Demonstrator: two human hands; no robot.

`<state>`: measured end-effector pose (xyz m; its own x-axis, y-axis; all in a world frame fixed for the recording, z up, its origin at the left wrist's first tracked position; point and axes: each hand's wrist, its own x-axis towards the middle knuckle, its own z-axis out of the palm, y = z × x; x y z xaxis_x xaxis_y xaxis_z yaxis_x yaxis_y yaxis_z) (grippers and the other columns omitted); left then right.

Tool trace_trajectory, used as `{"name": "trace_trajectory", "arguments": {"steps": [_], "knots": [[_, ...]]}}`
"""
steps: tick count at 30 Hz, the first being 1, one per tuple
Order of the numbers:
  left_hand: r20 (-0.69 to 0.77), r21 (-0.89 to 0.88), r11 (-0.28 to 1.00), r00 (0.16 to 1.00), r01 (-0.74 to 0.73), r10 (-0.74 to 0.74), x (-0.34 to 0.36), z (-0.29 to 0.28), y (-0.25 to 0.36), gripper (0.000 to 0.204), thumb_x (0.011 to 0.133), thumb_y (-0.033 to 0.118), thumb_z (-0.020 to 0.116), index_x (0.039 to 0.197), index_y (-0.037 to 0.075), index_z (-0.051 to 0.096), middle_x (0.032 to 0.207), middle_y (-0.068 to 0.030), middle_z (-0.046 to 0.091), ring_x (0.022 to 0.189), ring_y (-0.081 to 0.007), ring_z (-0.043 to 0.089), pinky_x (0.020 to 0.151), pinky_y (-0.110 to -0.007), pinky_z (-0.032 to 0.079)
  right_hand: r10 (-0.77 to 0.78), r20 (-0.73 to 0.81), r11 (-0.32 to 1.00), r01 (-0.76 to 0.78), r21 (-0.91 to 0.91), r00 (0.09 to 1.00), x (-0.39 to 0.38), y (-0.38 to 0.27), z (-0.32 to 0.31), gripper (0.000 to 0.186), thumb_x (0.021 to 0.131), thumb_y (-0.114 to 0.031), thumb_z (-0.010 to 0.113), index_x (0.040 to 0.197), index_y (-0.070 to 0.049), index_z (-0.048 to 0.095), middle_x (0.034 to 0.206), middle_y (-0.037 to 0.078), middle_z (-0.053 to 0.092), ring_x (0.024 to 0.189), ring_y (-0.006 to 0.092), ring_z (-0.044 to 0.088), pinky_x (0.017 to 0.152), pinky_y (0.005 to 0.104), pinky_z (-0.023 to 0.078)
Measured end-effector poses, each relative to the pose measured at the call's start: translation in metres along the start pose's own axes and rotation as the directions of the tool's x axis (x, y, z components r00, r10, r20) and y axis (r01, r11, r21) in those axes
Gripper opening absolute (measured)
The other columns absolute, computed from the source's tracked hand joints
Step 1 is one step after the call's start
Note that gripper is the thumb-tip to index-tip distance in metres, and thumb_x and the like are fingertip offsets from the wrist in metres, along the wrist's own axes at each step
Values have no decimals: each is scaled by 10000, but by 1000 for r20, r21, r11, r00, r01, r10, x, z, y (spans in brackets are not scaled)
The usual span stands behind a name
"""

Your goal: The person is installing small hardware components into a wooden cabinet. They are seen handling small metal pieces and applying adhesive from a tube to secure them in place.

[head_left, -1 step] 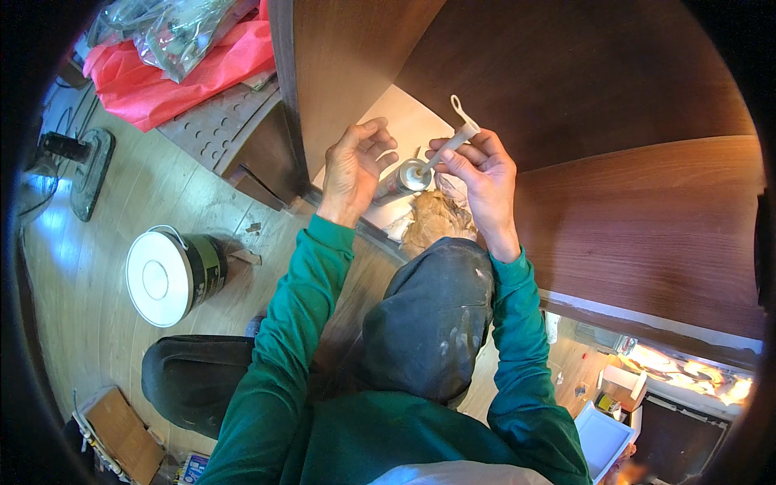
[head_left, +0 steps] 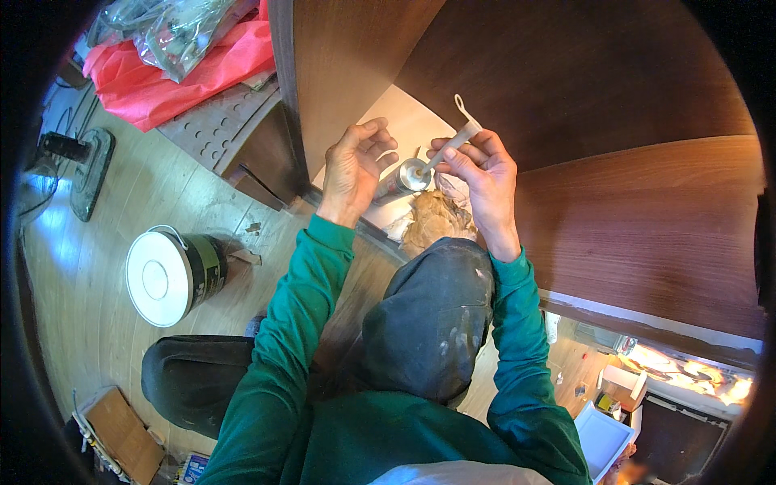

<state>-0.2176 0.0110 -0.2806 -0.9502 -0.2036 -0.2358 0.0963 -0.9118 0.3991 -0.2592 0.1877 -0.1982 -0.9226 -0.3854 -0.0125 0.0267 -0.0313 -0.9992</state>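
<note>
A sealant cartridge (head_left: 394, 184) stands between my hands, its round top facing up. My right hand (head_left: 487, 168) pinches a pale plastic nozzle (head_left: 449, 149) between thumb and fingers. Slanting down to the left, the nozzle has its narrow end at the middle of the cartridge's top. A thin loop sticks out from its wider upper end. Whether the tip is inside the cartridge or only touching it, I cannot tell. My left hand (head_left: 352, 170) hovers left of the cartridge, palm turned inward, fingers loosely bent and apart, holding nothing.
Crumpled brown wrapping (head_left: 439, 220) lies by my right knee. Dark wooden panels (head_left: 630, 210) enclose the cabinet on the right and behind. On the floor to the left stands a white-lidded bucket (head_left: 155, 279). Red plastic sheeting (head_left: 178, 77) covers a unit at the upper left.
</note>
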Motion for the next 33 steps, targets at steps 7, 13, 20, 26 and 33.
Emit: {"name": "trace_trajectory", "arguments": {"steps": [7, 13, 20, 26, 33], "knots": [[15, 6, 1000, 1000, 19, -19, -1, 13, 4, 241, 865, 209, 657, 1011, 18, 632, 836, -42, 611, 830, -185, 598, 764, -352, 491, 124, -81, 956, -97, 278, 989, 6, 2, -13, 302, 908, 10, 636, 1171, 19, 488, 1083, 282, 663, 980, 341, 696, 841, 396, 604], [83, 13, 997, 993, 78, -79, -15, 34, -2, 246, 884, 216, 624, 1032, 18, 619, 837, -45, 597, 845, -187, 581, 783, -366, 481, 7, -98, 901, 36, 433, 995, -5, -32, -11, 265, 930, -18, 605, 1178, -21, 514, 1117, 264, 652, 1028, 361, 679, 872, 422, 596], [175, -62, 976, 965, 209, -195, -38, 71, -7, 227, 899, 218, 617, 1023, 28, 634, 825, -53, 619, 836, -191, 590, 781, -361, 490, -262, -114, 877, 286, 386, 958, -28, -70, 13, 280, 948, 1, 557, 1213, -44, 479, 1160, 275, 639, 1068, 389, 658, 928, 459, 558], [186, -36, 984, 968, 177, -167, -49, 83, -4, 240, 908, 222, 617, 1048, 28, 632, 831, -52, 624, 841, -192, 593, 790, -366, 484, -359, -160, 866, 392, 311, 920, -32, -67, 18, 306, 939, 8, 562, 1228, -41, 474, 1179, 278, 630, 1112, 400, 637, 953, 463, 551], [228, -26, 982, 958, 187, -176, -52, 87, -4, 246, 919, 228, 618, 1069, 35, 639, 847, -44, 625, 845, -190, 593, 786, -363, 479, -371, -171, 867, 407, 287, 913, -36, -69, 24, 307, 929, 53, 565, 1205, -28, 456, 1152, 284, 635, 1092, 374, 650, 954, 449, 550]]}}
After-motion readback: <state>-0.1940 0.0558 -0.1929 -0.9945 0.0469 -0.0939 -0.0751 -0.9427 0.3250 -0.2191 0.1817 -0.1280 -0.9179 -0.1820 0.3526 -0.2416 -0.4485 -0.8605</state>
